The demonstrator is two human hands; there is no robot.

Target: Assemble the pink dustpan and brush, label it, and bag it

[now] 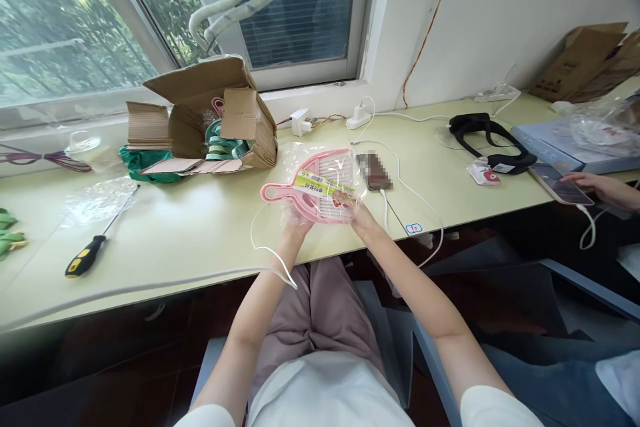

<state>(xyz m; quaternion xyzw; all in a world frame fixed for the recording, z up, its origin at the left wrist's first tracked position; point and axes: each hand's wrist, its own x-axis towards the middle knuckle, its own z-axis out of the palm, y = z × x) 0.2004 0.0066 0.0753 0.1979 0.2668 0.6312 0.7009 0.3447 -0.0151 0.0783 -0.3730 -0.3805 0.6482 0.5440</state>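
Observation:
A pink dustpan [330,163] with white ridges is held above the table's front part, wrapped in a clear plastic bag. A yellow-green label strip [315,185] with printed characters crosses it. Its looped handle [271,193] points left. My left hand [299,219] grips the package from below near the handle; most of its fingers are hidden beneath. At the lower right edge, my right hand [356,209] holds the bag, with fingers lying over the front. A phone with a blurred screen [375,171] lies just right of the package.
An open cardboard box [260,123] with green items stands at the back left. A screwdriver [86,257] and crumpled plastic [100,200] lie left. White cables [425,197] cross the table [200,227]. Rightward are a black headset [493,143] and another person's hand [607,188] at a phone.

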